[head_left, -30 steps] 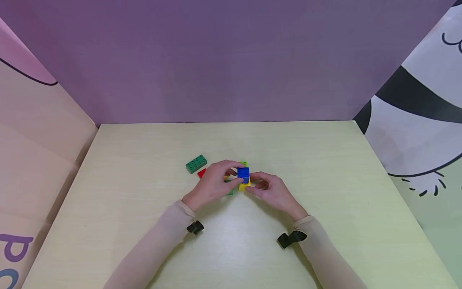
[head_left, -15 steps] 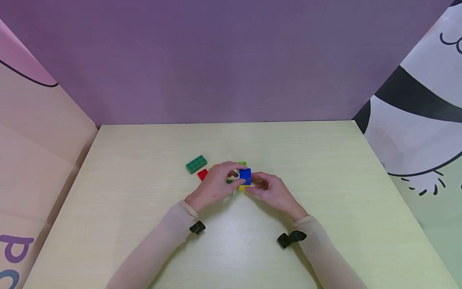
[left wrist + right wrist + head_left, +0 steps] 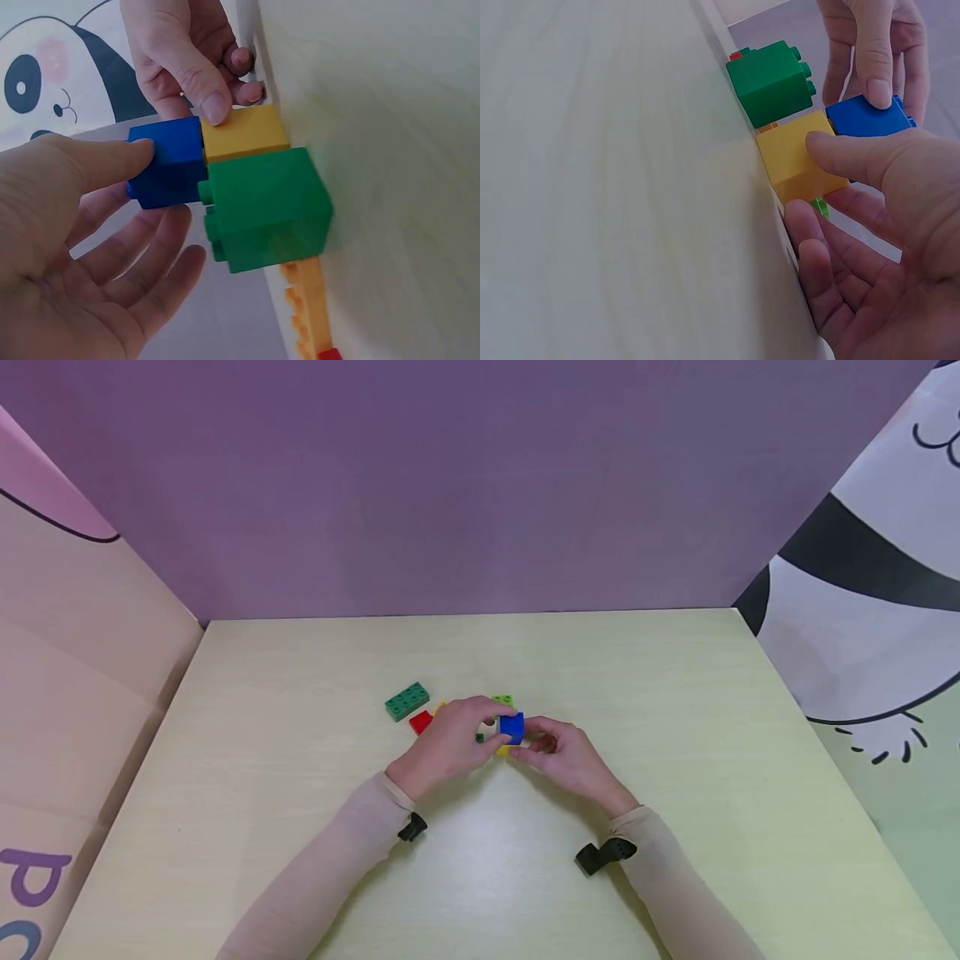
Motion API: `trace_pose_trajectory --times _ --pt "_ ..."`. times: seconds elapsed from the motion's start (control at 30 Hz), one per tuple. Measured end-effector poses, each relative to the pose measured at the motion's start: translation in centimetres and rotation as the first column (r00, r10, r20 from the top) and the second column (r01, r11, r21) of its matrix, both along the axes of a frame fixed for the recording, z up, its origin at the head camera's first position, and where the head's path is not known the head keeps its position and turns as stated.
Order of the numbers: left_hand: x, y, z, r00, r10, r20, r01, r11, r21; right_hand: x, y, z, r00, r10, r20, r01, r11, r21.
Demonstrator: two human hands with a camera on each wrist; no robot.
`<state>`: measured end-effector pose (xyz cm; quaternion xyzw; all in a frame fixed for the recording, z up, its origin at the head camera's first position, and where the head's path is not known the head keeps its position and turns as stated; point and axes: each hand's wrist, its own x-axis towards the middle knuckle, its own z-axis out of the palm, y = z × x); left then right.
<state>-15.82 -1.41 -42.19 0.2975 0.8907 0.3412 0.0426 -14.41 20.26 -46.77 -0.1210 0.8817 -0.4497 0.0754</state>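
My left hand [image 3: 453, 739] pinches a blue toy building brick [image 3: 512, 727] between thumb and fingers. Directly under it is a yellow brick [image 3: 799, 157], standing on the table; the wrist views show the two bricks meeting, though whether the studs are fully pressed in I cannot tell. My right hand [image 3: 572, 758] holds the yellow brick from the right, thumb on its near side and fingers on the far side. Close to the left of the yellow brick stands a green brick [image 3: 270, 210] with studs on top, mostly covered by my left hand in the head view.
A long dark green brick [image 3: 407, 701] and a red brick [image 3: 421, 722] lie to the left on the table [image 3: 495, 877]. Behind the stack is a lime green brick [image 3: 503, 700]. An orange studded piece [image 3: 306, 304] lies beyond the green brick. A purple panel [image 3: 465, 485] rises at the back.
My left hand and the blue brick have shifted slightly right over the yellow brick, which shows less from above. The right hand stays in place.
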Motion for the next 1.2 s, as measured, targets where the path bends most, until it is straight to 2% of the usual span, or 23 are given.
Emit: trace_pose_trajectory --times 0.1,0.2,0.33,0.53,0.83,1.0,1.2 --pt "0.1 0.1 0.1 1.0 -0.003 -0.028 0.003 1.0 -0.031 0.0 -0.1 0.0 1.0 0.0 0.001 0.0 1.0 -0.01" --pt "0.1 0.1 0.1 0.999 0.019 -0.044 -0.021 0.999 -0.046 0.0 -0.1 -0.1 1.0 -0.006 0.005 0.006 1.0 -0.001" --pt "0.2 -0.1 -0.1 0.997 0.044 -0.064 -0.046 0.998 -0.043 0.1 -0.2 0.1 1.0 -0.007 0.009 0.007 1.0 0.013" --pt "0.3 -0.1 -0.2 0.994 0.036 -0.107 -0.041 0.998 -0.04 0.1 -0.1 0.6 1.0 0.018 0.007 -0.018 1.0 -0.003" --pt "0.1 -0.3 -0.4 0.994 0.034 -0.104 -0.038 0.999 -0.032 0.3 0.5 2.5 0.998 0.032 0.057 -0.025 0.991 -0.135" --pt "0.2 -0.3 -0.4 0.993 0.037 -0.112 -0.042 0.998 -0.042 0.2 0.3 3.2 0.999 0.027 0.031 -0.023 0.992 -0.125" --pt "0.2 -0.2 -0.6 0.992 0.032 -0.12 -0.036 0.999 -0.035 -0.1 0.3 2.7 0.999 0.021 0.04 -0.016 0.991 -0.136"
